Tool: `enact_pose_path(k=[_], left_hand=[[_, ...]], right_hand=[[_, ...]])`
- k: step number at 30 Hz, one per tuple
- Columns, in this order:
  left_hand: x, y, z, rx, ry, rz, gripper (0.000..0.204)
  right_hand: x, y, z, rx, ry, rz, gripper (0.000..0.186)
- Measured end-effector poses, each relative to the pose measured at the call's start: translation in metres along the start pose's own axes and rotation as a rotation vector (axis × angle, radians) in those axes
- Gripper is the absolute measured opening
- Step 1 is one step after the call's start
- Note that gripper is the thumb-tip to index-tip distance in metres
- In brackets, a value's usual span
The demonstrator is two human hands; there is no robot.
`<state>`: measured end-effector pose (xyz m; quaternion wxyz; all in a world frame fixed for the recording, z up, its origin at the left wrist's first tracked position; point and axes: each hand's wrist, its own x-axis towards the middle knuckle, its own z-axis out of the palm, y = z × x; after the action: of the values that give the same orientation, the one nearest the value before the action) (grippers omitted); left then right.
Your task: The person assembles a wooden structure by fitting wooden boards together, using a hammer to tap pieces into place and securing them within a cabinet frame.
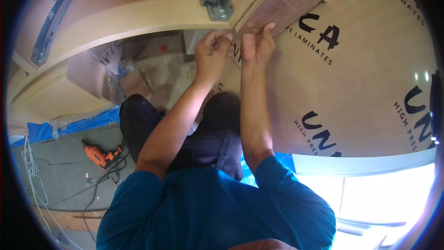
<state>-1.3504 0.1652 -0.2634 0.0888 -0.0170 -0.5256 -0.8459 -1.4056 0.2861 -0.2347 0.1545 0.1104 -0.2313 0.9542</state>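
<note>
My left hand (212, 51) is just below the corner of a light wooden cabinet part, its fingertips pinched together; whatever sits between them is too small to make out. Close beside it is my right hand (258, 48), palm turned up and fingers curled. Its thumb rests against the lower edge of a reddish-brown plywood panel (282, 7) with pale edge strips. What the curled fingers hold, if anything, is hidden. A metal drawer slide (215, 0) is fixed to the cabinet part (152, 9) above my left hand.
A large laminate-faced board (342, 88) with printed film stands on the right. Another drawer slide (48, 32) is at the far left. An orange corded drill (99, 155) lies on the grey floor covering (60, 176), near white cable (30, 162) and blue plastic sheeting (83, 120).
</note>
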Motion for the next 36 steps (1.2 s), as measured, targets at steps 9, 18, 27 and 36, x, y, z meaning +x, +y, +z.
enact_pose_path(k=[9, 18, 27, 36], left_hand=[[0.032, -0.034, 0.011, -0.738, -0.193, -0.295, 0.019], [0.035, -0.009, 0.015, -0.677, -0.223, -0.27, 0.016], [0.038, -0.01, 0.012, -0.621, -0.375, -0.385, 0.02], [0.033, -0.014, 0.03, -0.595, -0.298, -0.273, 0.023]], right_hand=[[-0.002, -0.02, -0.038, -0.138, -0.222, 0.152, 0.045], [-0.003, 0.001, -0.003, -0.035, 0.108, 0.009, 0.048], [-0.008, -0.012, -0.011, -0.063, 0.081, 0.148, 0.055], [-0.012, -0.032, -0.018, -0.274, 0.033, 0.118, 0.058]])
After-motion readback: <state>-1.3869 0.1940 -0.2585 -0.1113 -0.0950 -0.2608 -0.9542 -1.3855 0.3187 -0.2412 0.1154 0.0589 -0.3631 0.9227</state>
